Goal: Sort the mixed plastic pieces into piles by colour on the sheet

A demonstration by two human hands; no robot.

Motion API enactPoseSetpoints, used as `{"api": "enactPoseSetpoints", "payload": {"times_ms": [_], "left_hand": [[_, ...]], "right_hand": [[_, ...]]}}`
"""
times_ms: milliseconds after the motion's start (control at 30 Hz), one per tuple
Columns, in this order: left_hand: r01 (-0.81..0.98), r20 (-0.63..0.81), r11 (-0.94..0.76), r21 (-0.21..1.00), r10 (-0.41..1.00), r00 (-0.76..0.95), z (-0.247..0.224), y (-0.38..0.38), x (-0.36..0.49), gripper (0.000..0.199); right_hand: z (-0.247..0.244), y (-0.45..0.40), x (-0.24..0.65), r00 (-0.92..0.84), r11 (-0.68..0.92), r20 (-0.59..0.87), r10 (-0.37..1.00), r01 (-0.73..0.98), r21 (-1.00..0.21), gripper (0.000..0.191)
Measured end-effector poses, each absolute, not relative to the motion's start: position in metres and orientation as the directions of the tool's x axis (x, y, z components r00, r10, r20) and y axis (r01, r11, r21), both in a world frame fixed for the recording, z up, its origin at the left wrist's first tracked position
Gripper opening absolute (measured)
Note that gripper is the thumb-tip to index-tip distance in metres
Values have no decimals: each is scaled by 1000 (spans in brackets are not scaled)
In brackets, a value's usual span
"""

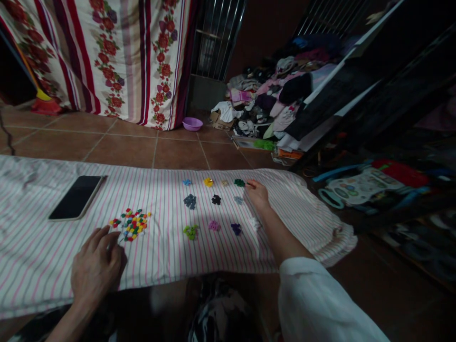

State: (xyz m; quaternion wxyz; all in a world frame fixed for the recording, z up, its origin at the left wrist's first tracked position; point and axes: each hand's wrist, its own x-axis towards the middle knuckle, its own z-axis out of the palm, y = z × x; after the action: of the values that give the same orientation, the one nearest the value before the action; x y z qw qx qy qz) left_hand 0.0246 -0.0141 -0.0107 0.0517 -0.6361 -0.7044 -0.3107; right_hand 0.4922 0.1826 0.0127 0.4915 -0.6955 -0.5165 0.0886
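the left hand (pixel 96 263), fingers loosely bent, rests on a striped white cloth-covered counter (pixel 160 256) at the near-left edge of a mixed pile of small multicoloured pieces (pixel 134 225); i cannot tell whether it grips any. beyond the pile, to its left, lies a flat, black-screened phone (pixel 76 198). farther right, the right hand (pixel 258 194) has its fingertips drawn together just beside a small dark-green cluster (pixel 239 182); whether they pinch a piece is unclear. on the floor beyond sits a round purple basin (pixel 192 124).

Striped cloth (pixel 162 183) — phone (pixel 76 198) at left, multicoloured heap of small pieces (pixel 134 224), single-colour clusters (pixel 216 200) at right
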Motion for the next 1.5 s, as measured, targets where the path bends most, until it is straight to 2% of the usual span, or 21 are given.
{"api": "enactPoseSetpoints", "payload": {"times_ms": [200, 433, 667, 900, 1100, 1500], "left_hand": [[943, 459, -18, 332, 877, -145, -14, -13, 22, 26], [950, 445, 11, 313, 882, -156, -7, -14, 23, 31], [947, 429, -9, 320, 893, -136, -8, -14, 21, 26], [956, 481, -35, 290, 869, -114, -10, -13, 21, 25], [955, 501, -24, 294, 855, -133, -8, -13, 23, 26], [936, 450, 62, 346, 865, -223, -8, -13, 30, 32]], "right_hand": [[19, 198, 485, 293, 52, 415, 861, 762, -646, 21], [6, 206, 492, 213, 40, 410, 887, 849, -527, 33], [4, 213, 499, 132, 18, 360, 924, 922, -386, 43], [5, 215, 502, 141, 28, 357, 923, 904, -427, 41], [12, 206, 494, 142, 79, 442, 886, 892, -445, 35], [15, 168, 426, 83, 240, 512, 855, 812, -533, 31]]}}
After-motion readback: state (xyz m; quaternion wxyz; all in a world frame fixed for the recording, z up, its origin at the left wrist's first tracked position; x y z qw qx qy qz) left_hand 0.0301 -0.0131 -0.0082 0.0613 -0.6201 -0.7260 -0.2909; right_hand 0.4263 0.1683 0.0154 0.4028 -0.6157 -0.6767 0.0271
